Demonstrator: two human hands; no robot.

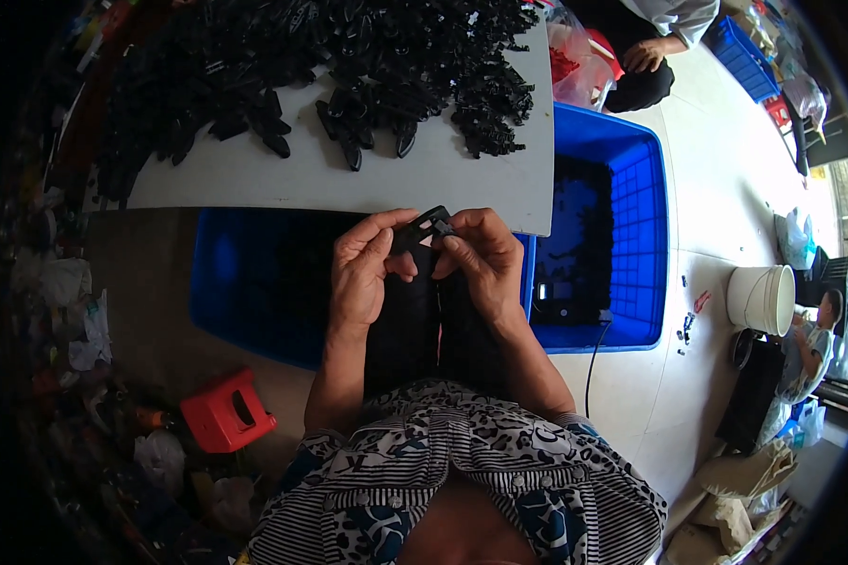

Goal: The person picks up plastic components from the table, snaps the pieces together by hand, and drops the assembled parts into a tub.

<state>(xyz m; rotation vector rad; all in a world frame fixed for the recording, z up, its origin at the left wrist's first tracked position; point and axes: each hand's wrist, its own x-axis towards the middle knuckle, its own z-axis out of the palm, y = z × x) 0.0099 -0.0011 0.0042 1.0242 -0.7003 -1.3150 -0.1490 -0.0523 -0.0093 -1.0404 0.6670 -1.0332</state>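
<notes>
White table [377, 191] is bearing black parts [386, 56]; by its near edge, left hand [358, 273] and right hand [490, 268] are pinching one black plastic piece [439, 228], both grips closed; even, gentle pressing should be helping.

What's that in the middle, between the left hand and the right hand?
A small black plastic piece with openings in it; the head view shows it. The left hand and right hand both hold it.
</notes>
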